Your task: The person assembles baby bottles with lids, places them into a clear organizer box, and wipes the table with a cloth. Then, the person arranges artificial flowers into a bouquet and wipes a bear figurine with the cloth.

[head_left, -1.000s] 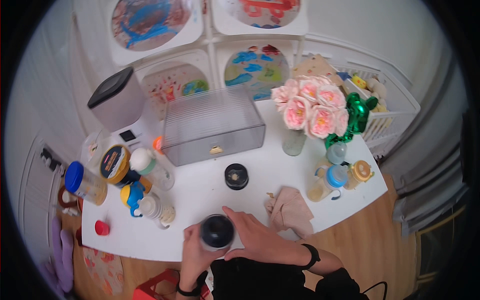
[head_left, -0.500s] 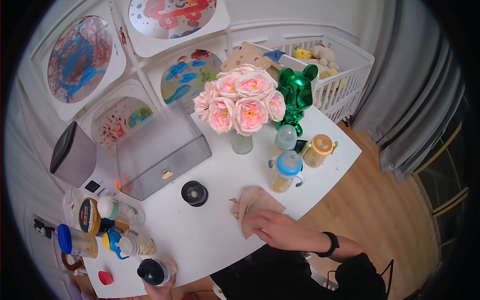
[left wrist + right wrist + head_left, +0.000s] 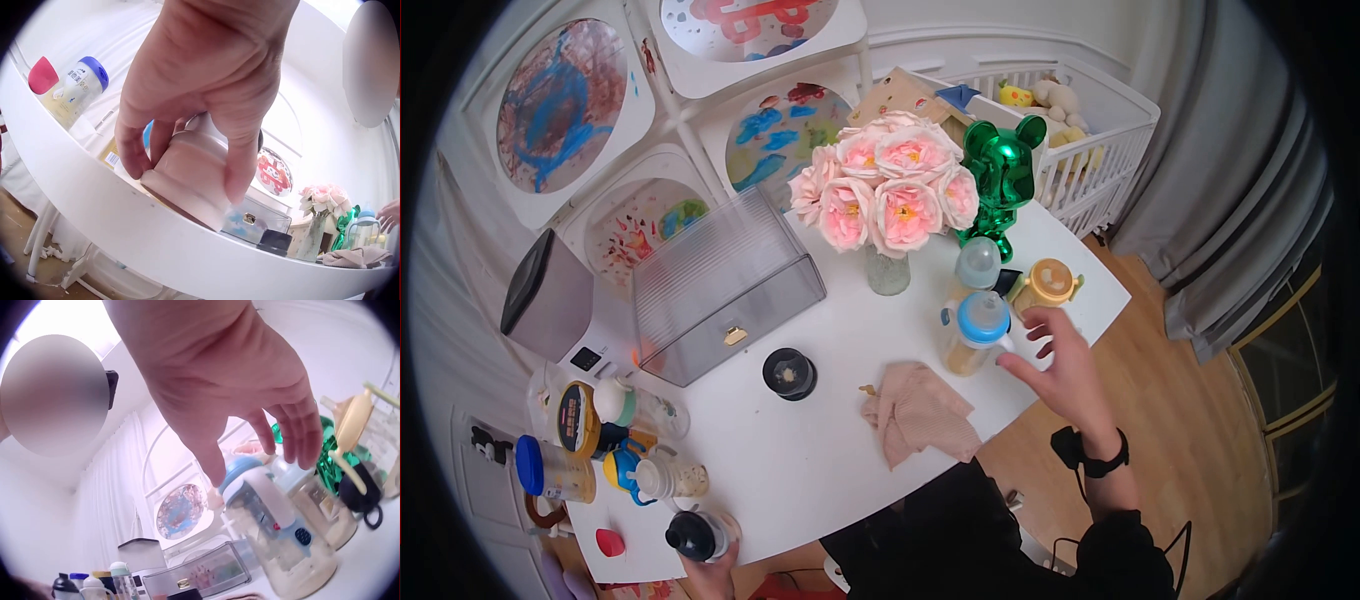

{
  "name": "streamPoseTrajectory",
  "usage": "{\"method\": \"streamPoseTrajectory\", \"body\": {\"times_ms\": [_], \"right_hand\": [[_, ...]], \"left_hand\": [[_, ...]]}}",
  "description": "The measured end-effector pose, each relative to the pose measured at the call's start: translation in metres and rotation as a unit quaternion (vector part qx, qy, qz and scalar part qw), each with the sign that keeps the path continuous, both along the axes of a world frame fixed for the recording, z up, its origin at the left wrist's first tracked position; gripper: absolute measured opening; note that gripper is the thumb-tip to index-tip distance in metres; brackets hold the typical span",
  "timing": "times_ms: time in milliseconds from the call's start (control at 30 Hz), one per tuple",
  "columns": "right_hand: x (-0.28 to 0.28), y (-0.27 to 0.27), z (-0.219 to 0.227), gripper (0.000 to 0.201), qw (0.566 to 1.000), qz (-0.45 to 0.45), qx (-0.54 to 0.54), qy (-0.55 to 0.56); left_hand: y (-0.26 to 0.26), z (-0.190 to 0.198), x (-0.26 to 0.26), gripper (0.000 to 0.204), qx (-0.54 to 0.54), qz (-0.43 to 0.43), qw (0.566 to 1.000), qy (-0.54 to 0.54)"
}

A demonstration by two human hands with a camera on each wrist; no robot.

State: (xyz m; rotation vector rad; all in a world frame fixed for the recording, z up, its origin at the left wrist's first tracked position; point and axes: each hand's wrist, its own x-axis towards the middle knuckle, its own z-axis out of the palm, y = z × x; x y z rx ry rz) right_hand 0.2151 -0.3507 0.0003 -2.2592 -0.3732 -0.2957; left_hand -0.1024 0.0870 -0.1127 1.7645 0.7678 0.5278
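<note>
At the table's front left edge my left hand (image 3: 718, 572) holds a black-lidded bottle (image 3: 697, 536). In the left wrist view the thumb and fingers straddle the bottle's pale body (image 3: 190, 169), close over the tabletop. My right hand (image 3: 1063, 375), fingers spread and slightly bent, hovers just right of a blue-collared baby bottle (image 3: 978, 325). The right wrist view has the thumb tip right by that bottle's blue collar (image 3: 240, 467), above its white handle (image 3: 272, 500). Behind it stand a clear-topped bottle (image 3: 978, 262) and an orange-lidded bottle with handles (image 3: 1048, 285).
A beige cloth (image 3: 922, 410) and a round black container (image 3: 789, 374) lie mid-table. Several bottles, a blue-lidded jar (image 3: 550, 470) and a red cup (image 3: 610, 542) crowd the left. Behind are a clear storage box (image 3: 730, 290), a flower vase (image 3: 888, 270) and a green bear figure (image 3: 1000, 180).
My left hand has carried the black-lidded bottle from the front middle to the left. The right hand left that bottle, passed over the cloth and moved right to the baby bottles. The head view turned right.
</note>
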Motion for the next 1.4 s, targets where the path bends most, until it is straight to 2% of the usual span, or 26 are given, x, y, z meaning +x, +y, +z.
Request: {"method": "streamPoseTrajectory", "body": {"times_ms": [100, 133, 167, 300, 367, 467, 500, 533, 567, 600, 633, 700, 733, 800, 933, 1000, 1067, 1133, 1167, 1200, 1233, 1267, 1333, 1367, 1400], "right_hand": [[0.006, 0.01, -0.01, 0.053, 0.998, 0.0, -0.033, 0.053], [0.008, 0.012, -0.013, 0.052, 0.995, -0.005, -0.055, 0.081], [0.007, 0.018, -0.008, 0.042, 0.996, -0.009, -0.05, 0.075], [0.01, 0.02, -0.012, 0.038, 0.994, 0.003, -0.025, 0.104], [0.008, 0.022, -0.014, 0.032, 0.998, 0.029, 0.004, 0.06], [0.008, 0.033, -0.013, 0.032, 0.996, 0.068, 0.034, 0.037], [0.011, 0.04, -0.012, 0.032, 0.996, 0.077, 0.034, 0.037], [0.016, 0.049, -0.009, 0.032, 0.995, 0.092, 0.03, 0.038], [0.02, 0.057, -0.008, 0.032, 0.993, 0.106, 0.026, 0.039], [0.026, 0.065, -0.007, 0.032, 0.993, 0.111, 0.025, 0.036], [0.033, 0.074, -0.009, 0.033, 0.992, 0.122, 0.018, 0.032], [0.047, 0.09, -0.016, 0.032, 0.989, 0.145, 0.016, 0.024], [0.052, 0.097, -0.016, 0.032, 0.989, 0.147, 0.016, 0.022], [0.059, 0.107, -0.017, 0.031, 0.988, 0.148, -0.015, 0.045], [0.056, 0.118, -0.012, 0.03, 0.988, 0.143, -0.032, 0.047], [0.042, 0.119, -0.003, 0.028, 0.982, 0.187, 0.015, 0.001], [0.025, 0.124, 0.018, 0.028, 0.972, 0.235, 0.01, -0.011], [0.007, 0.131, 0.041, 0.029, 0.934, 0.354, -0.012, 0.046], [0.002, 0.137, 0.044, 0.029, 0.928, 0.369, -0.011, 0.046], [-0.002, 0.142, 0.046, 0.03, 0.886, 0.456, -0.046, 0.065], [-0.007, 0.148, 0.047, 0.03, 0.835, 0.537, -0.081, 0.082], [-0.014, 0.156, 0.048, 0.03, 0.829, 0.548, -0.081, 0.081], [-0.033, 0.177, 0.049, 0.029, 0.748, 0.661, -0.041, 0.048], [-0.039, 0.185, 0.046, 0.029, 0.74, 0.669, -0.042, 0.048], [-0.044, 0.195, 0.04, 0.031, 0.723, 0.688, -0.017, 0.051]], "left_hand": [[0.001, -0.007, -0.002, 0.087, -0.013, -0.019, 1.0, -0.013], [-0.003, -0.007, -0.001, 0.089, -0.009, 0.013, 1.0, -0.017], [-0.006, -0.008, -0.001, 0.091, -0.006, 0.045, 0.999, -0.02], [-0.002, -0.022, -0.019, 0.086, 0.034, 0.046, 0.998, -0.036], [-0.008, 0.005, -0.031, 0.066, 0.136, 0.022, 0.988, 0.066], [-0.036, 0.064, -0.063, 0.036, 0.278, -0.003, 0.933, 0.228], [-0.061, 0.099, -0.036, 0.034, 0.098, 0.006, 0.962, 0.255], [-0.07, 0.102, -0.02, 0.035, 0.094, -0.039, 0.97, 0.219], [-0.083, 0.096, -0.001, 0.034, 0.017, -0.06, 0.988, 0.143], [-0.092, 0.107, 0.027, 0.037, 0.215, -0.181, 0.95, 0.133], [-0.101, 0.103, 0.049, 0.039, 0.324, -0.232, 0.912, 0.097], [-0.113, 0.076, 0.071, 0.075, 0.224, -0.297, 0.913, 0.166], [-0.119, 0.068, 0.08, 0.075, 0.224, -0.295, 0.914, 0.164], [-0.129, 0.059, 0.094, 0.072, 0.282, -0.392, 0.861, 0.163], [-0.138, 0.058, 0.105, 0.071, 0.327, -0.394, 0.842, 0.171], [-0.134, 0.064, 0.105, 0.07, 0.264, -0.406, 0.866, 0.123], [-0.127, 0.072, 0.101, 0.071, 0.243, -0.37, 0.89, 0.111], [-0.122, 0.082, 0.095, 0.073, 0.224, -0.339, 0.909, 0.098], [-0.122, 0.093, 0.091, 0.076, 0.177, -0.269, 0.945, 0.056], [-0.122, 0.104, 0.086, 0.079, 0.129, -0.197, 0.972, 0.011], [-0.123, 0.115, 0.081, 0.079, 0.157, -0.156, 0.975, 0.0], [-0.12, 0.122, 0.075, 0.079, 0.158, -0.144, 0.977, 0.002], [-0.113, 0.13, 0.061, 0.068, 0.233, -0.185, 0.954, -0.015], [-0.116, 0.123, 0.052, 0.057, 0.13, -0.153, 0.979, -0.033], [-0.116, 0.118, 0.041, 0.057, 0.132, -0.143, 0.98, -0.031]]}}
